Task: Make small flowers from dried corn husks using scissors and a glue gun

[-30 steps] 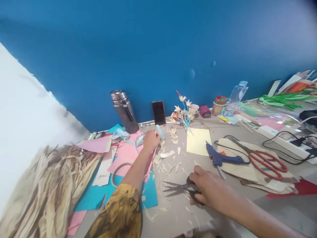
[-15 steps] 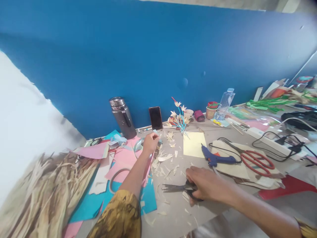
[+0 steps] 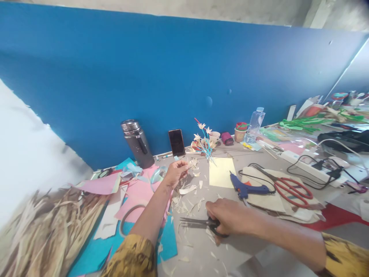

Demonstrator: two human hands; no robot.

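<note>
My right hand is closed round the dark handles of a pair of scissors, low over the table. Their blades point left and look nearly closed. My left hand has its fingers drawn together in a pinch. Its fingertips meet the edge of a small pale husk flower; whether they grip it or only touch it I cannot tell. Pale husk scraps are scattered between the two hands. Behind them stand several husk flowers on blue stems.
At the left lie dried husk strips, pink and blue sheets and a tape roll. A flask and a phone stand by the wall. To the right are a blue glue gun, red-handled scissors and a power strip.
My left hand has moved right, to the edge of the small husk flower. My right hand keeps hold of the scissors. The whole view has shifted slightly.
</note>
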